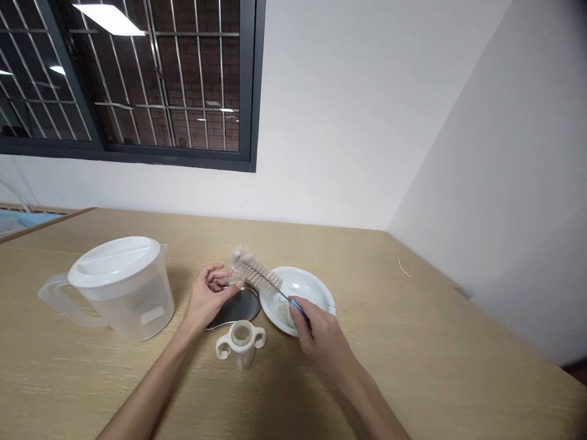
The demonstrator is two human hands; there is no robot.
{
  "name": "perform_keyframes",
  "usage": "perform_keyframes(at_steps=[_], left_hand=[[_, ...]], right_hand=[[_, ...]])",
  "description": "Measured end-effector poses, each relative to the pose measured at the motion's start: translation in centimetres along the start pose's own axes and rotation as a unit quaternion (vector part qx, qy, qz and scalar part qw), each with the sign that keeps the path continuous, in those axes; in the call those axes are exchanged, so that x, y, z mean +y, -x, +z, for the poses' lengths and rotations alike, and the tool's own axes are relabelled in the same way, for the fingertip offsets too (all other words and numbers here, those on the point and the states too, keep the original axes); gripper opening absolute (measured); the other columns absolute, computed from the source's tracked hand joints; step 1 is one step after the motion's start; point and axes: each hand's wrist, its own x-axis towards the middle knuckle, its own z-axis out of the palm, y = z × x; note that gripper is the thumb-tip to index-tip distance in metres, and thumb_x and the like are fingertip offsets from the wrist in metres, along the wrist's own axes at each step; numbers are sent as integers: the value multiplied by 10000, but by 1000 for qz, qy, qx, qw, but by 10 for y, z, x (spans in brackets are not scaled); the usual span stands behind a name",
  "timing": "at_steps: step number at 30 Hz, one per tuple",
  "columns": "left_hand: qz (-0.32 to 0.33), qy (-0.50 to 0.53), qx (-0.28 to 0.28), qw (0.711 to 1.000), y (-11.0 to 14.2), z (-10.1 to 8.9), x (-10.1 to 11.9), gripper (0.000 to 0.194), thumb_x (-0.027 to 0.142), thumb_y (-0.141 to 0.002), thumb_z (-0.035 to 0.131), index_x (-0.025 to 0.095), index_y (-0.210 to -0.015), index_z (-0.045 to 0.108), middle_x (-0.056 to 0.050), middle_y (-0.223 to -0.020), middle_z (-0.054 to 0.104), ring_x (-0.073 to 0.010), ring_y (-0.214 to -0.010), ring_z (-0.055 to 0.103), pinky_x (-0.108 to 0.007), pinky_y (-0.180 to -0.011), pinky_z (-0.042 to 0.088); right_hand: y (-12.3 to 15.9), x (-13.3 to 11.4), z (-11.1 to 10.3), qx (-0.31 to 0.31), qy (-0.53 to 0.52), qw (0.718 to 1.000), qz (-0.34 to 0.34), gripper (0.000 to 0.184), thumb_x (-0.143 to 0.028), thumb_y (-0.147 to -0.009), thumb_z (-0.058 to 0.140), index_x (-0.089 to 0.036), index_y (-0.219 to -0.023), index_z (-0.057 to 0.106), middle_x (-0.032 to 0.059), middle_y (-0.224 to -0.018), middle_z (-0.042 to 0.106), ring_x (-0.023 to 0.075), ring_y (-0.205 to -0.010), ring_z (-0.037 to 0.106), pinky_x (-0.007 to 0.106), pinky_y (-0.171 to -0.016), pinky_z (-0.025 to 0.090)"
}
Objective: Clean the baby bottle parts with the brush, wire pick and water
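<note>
My left hand (208, 298) is closed round a small clear piece (233, 278), held over a round metal tray (238, 307). My right hand (318, 339) grips the blue handle of a bottle brush (259, 272); its white bristles reach up and left to the clear piece. A white plate (316, 292) lies under the brush's wire. A clear baby bottle with a cream two-handled collar (241, 342) stands just in front of the tray, between my arms.
A translucent plastic jug with a white lid (121, 287) stands to the left on the wooden table (435, 366). White walls meet at the corner behind the table, and a barred window is at upper left. A thin sliver (403, 267) lies at the right.
</note>
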Motion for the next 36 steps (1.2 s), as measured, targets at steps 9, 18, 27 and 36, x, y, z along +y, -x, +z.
perform_keyframes(at_steps=[9, 18, 27, 36], left_hand=[[28, 73, 35, 996, -3, -1, -1, 652, 204, -525, 883, 187, -1079, 540, -17, -931, 627, -140, -805, 662, -311, -816, 534], [58, 26, 9, 998, 3, 2, -1, 655, 245, -603, 853, 231, -1130, 464, -64, -1135, 580, -168, -896, 674, -338, -843, 555], [73, 25, 17, 997, 5, 4, 4, 651, 235, -563, 860, 228, -1113, 513, -70, -1134, 615, -188, -919, 671, -335, -852, 546], [101, -12, 9, 995, 5, 3, 1, 600, 253, -619, 837, 228, -1139, 538, -67, -1090, 636, -189, -951, 651, -345, -912, 514]], right_hand=[[0, 6, 0, 22, 37, 999, 16, 305, -292, -1003, 368, -172, -1058, 642, 64, -823, 702, 165, -662, 648, 238, -548, 445], [2, 2, 1, 17, 8, 1000, 17, 274, -293, -1000, 392, -181, -1100, 621, 58, -842, 701, 155, -647, 626, 239, -562, 434], [1, 6, 1, 41, 33, 998, 31, 280, -297, -999, 387, -173, -1064, 630, 55, -803, 703, 165, -641, 643, 245, -565, 437], [1, 4, 3, 13, 44, 998, 32, 300, -300, -1003, 370, -169, -1049, 636, 67, -836, 716, 176, -648, 659, 251, -531, 435]])
